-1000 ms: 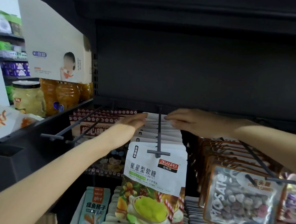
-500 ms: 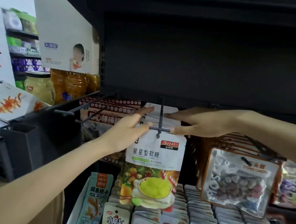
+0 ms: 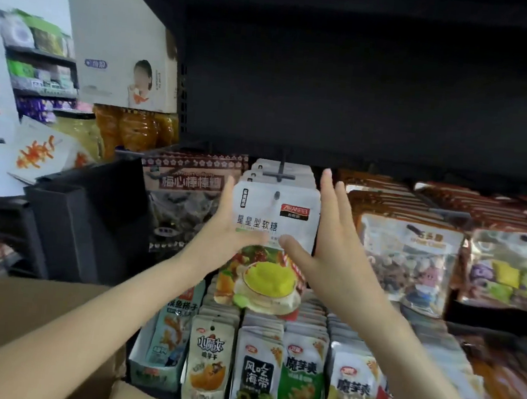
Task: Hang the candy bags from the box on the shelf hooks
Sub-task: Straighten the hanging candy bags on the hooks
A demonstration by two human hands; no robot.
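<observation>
A row of white candy bags (image 3: 273, 213) with a yellow-green sweet printed on the front hangs from a dark shelf hook (image 3: 279, 175) in the middle of the shelf. My left hand (image 3: 227, 224) lies flat against the left edge of the front bag, fingers straight. On the bag's right edge sits my right hand (image 3: 332, 239), fingers straight and pointing up, thumb across the bag's front. The brown cardboard box (image 3: 31, 321) fills the lower left corner.
Brown lollipop bags (image 3: 189, 181) hang to the left, clear stone-candy bags (image 3: 412, 257) to the right. Rows of small snack packs (image 3: 257, 371) stand in trays below. A black shelf divider (image 3: 68, 221) and orange jars (image 3: 136, 127) are at the left.
Both hands have come forward along the hook from the back of the row to the front bag's sides. The view has dropped, and the cardboard box now shows at the lower left.
</observation>
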